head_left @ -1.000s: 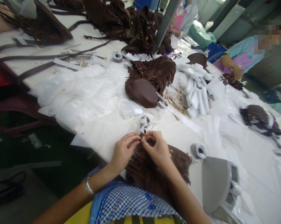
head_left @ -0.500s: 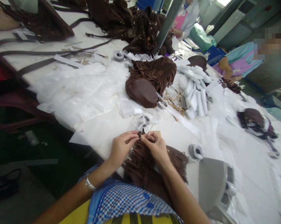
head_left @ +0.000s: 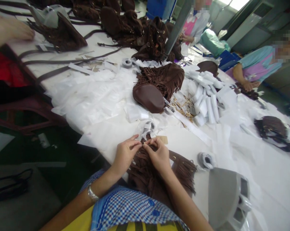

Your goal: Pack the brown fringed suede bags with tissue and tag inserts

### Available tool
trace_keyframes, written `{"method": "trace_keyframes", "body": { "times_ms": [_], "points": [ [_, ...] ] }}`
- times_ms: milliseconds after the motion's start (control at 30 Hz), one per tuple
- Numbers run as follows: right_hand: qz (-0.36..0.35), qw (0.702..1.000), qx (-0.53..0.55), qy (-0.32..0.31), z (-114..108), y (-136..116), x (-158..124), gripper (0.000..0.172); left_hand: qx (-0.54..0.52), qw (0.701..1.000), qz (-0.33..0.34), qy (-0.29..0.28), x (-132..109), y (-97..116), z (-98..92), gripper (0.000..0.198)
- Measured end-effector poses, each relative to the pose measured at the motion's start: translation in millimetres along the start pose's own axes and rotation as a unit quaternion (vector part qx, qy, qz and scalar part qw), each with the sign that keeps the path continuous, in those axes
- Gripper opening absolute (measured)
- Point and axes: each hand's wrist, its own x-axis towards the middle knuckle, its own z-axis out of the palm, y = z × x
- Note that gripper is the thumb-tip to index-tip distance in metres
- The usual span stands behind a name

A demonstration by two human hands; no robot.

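A dark brown fringed bag (head_left: 145, 181) lies at the table edge against my body, partly covered by my forearms. Above its fringe, my left hand (head_left: 125, 155) pinches the end of a thin pale string, thumb against forefinger. My right hand (head_left: 159, 155) meets it fingertip to fingertip, also closed on the string. Just past the right fingers lies a small tan card tag (head_left: 162, 140). A clear plastic-wrapped part (head_left: 148, 126) sits beyond the fingertips, beside the bag's brown tassel end.
A tape dispenser (head_left: 225, 195) and a tape roll (head_left: 206, 160) stand to the right. Ahead lie another fringed bag (head_left: 159, 83), white plastic sheets (head_left: 87, 93) and white rolled strips (head_left: 206, 101). A metal post (head_left: 178, 29) rises behind. Co-workers sit around the table.
The view has shifted slightly, and the tan tag shows more fully beside my right hand. Both hands stay together, with the fingertips a little lower. A co-worker's arm reaches further in at the left.
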Motion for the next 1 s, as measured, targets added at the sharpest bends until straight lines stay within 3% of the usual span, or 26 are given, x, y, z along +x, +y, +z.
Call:
{"method": "trace_keyframes", "body": {
  "times_ms": [133,300,633,833,1000],
  "points": [
    [-0.029,0.996,-0.08,-0.025,-5.1,0.0,3.2,0.006,-0.05,0.998,-0.043,-0.018,-0.2,-1.7,0.4,0.011],
    [-0.067,0.989,-0.121,-0.052,-9.9,-7.1,9.1,0.005,-0.112,0.989,-0.083,-0.039,3.1,-5.3,-0.7,0.013],
    [-0.056,0.99,-0.101,-0.079,-13.6,-11.4,26.1,0.01,-0.133,0.985,-0.098,-0.052,2.5,-1.1,-3.0,0.017],
    [-0.04,0.988,-0.136,-0.058,-10.0,-18.2,15.5,0.006,-0.144,0.983,-0.104,-0.042,0.5,-2.1,-3.9,0.017],
    [-0.033,0.989,-0.117,-0.08,-5.6,-21.6,2.7,0.019,-0.17,0.98,-0.103,-0.018,-0.7,-5.7,-0.6,0.017]
  ]
}}
